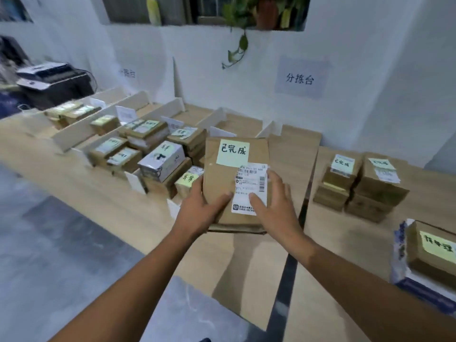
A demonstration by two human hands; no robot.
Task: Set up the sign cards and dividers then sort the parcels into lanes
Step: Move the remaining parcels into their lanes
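I hold a brown cardboard parcel [222, 183] above the wooden table, with a pale green handwritten note and a white shipping label on its top. My left hand [201, 208] grips its left near edge, thumb on top. My right hand [274, 206] grips the right near edge, thumb on the label. White dividers [158, 113] split the table into lanes, with small white sign cards [125, 114] standing in them. Several noted parcels [148, 134] lie stacked in the left and middle lanes. The lane right of the held parcel shows bare wood.
Two stacks of brown parcels [360, 183] stand on the right table. A box with a green note [431, 253] sits at the right edge on a blue-white bag. A black printer [54, 80] is far left. A paper sign [299, 79] hangs on the white wall.
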